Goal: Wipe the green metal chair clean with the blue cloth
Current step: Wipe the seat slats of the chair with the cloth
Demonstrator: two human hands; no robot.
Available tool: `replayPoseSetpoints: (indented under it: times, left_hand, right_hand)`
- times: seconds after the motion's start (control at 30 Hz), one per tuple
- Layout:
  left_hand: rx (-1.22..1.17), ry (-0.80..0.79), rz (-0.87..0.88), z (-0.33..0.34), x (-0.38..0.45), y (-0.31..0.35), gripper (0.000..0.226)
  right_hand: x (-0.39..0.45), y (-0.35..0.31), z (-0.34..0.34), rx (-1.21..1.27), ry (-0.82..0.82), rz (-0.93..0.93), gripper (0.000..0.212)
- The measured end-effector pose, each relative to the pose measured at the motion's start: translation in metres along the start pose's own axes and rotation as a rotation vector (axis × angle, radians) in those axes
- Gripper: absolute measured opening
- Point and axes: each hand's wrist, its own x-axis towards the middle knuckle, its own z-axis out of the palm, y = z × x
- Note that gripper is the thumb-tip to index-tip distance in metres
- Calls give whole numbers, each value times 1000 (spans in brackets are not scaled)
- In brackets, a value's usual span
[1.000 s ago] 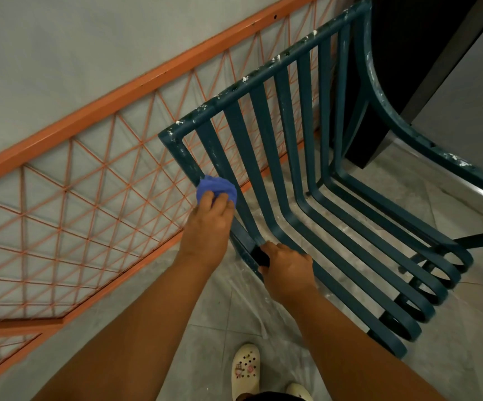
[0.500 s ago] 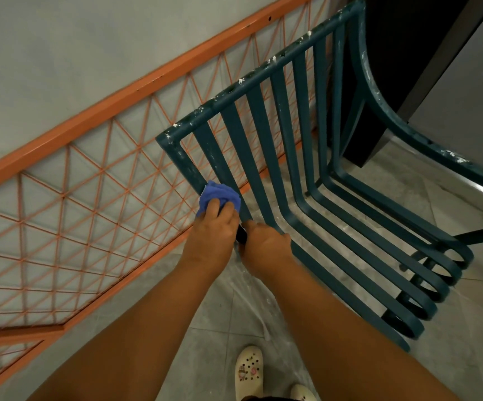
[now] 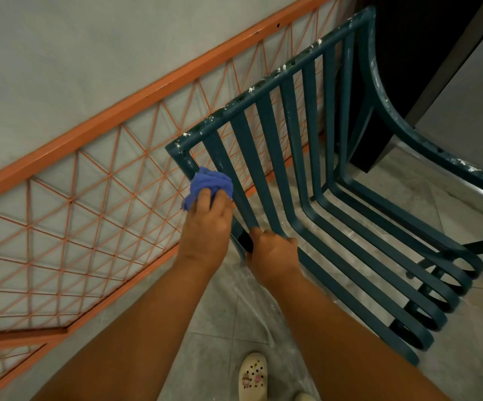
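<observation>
Sliding up the outer post of the chair (image 3: 292, 157) back, the left hand (image 3: 205, 227) now presses the bunched blue cloth (image 3: 209, 182) just under the top corner, higher than a second ago. The right hand (image 3: 275, 256), which had shifted up the frame beside the left, stays closed around a slat where back bends into seat, steadying it. White specks still dot the top rail, so I judge that stretch comes next.

Two bare forearms reach into view from below, with no sleeves, watch or jewellery on the left hand (image 3: 205, 227) or the right hand (image 3: 273, 256). At the bottom edge, cream perforated clogs (image 3: 253, 376) carry small decorative charms on the upper.
</observation>
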Motion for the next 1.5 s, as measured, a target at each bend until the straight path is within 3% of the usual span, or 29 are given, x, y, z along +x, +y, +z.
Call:
replayPoseSetpoints:
  times: [0.1,0.17,0.33,0.57,0.8,1.07,1.5]
  left_hand:
    - [42,-101,118,0,-6,4,47]
    - [41,-67,160,-5,0,-8,50]
    - [109,80,58,-12,13,-23,33]
    - [80,14,273,-7,6,-29,42]
    - [116,207,78,-13,22,-41,26]
    - [39,96,286,0,0,-29,43]
    - [78,319,58,-11,28,-51,21]
  right_hand:
    - [-1,0,4,-12,31,-10,21]
    - [-1,1,4,-14,33,-13,22]
    - [1,0,2,-3,24,-15,27]
    - [-3,0,4,-2,74,-24,27]
    - [-3,0,2,1,61,-27,28]
    - [-7,0,3,-2,80,-35,28]
    - [-6,0,-1,4,47,-34,32]
